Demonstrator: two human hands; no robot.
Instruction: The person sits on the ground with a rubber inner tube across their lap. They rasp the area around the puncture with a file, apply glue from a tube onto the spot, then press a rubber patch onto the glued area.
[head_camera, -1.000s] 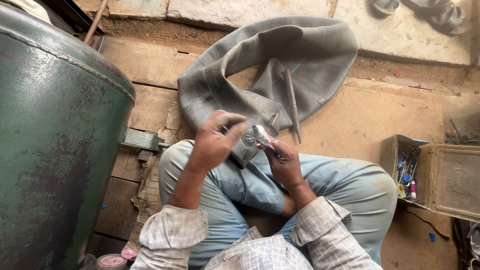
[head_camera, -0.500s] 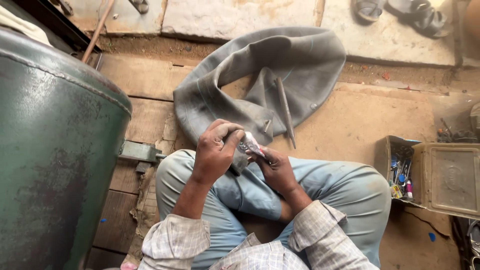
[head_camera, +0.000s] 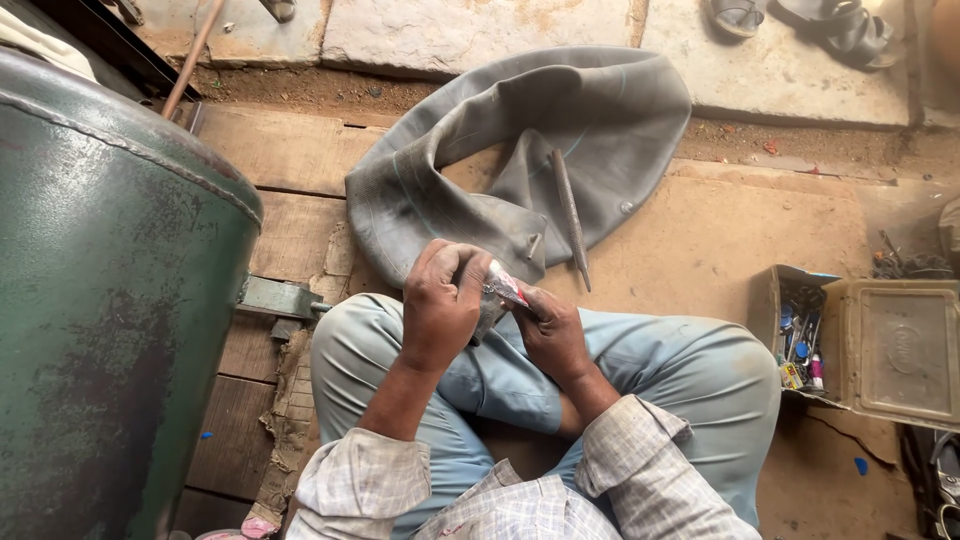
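I sit cross-legged in light blue trousers, both hands together over my lap. My right hand (head_camera: 553, 335) grips a small red and white tube (head_camera: 506, 286) by its body. My left hand (head_camera: 440, 305) has its fingers closed at the tube's tip, over a fold of grey rubber (head_camera: 487, 318). A deflated grey inner tube (head_camera: 520, 150) lies on the floor just beyond my knees, with its valve stem (head_camera: 535, 245) near my hands. A long metal file (head_camera: 570, 215) rests across the inner tube.
A large green metal tank (head_camera: 110, 290) fills the left side. A small open box of tools (head_camera: 800, 335) and a grey metal tin (head_camera: 905, 350) sit at the right. Sandals (head_camera: 800, 18) lie on stone slabs at the top. Wooden planks (head_camera: 280, 160) lie at left.
The view has drifted a little, so the inner tube sits higher. My hands have closed in on the small tube, with the left fingers now over its tip.
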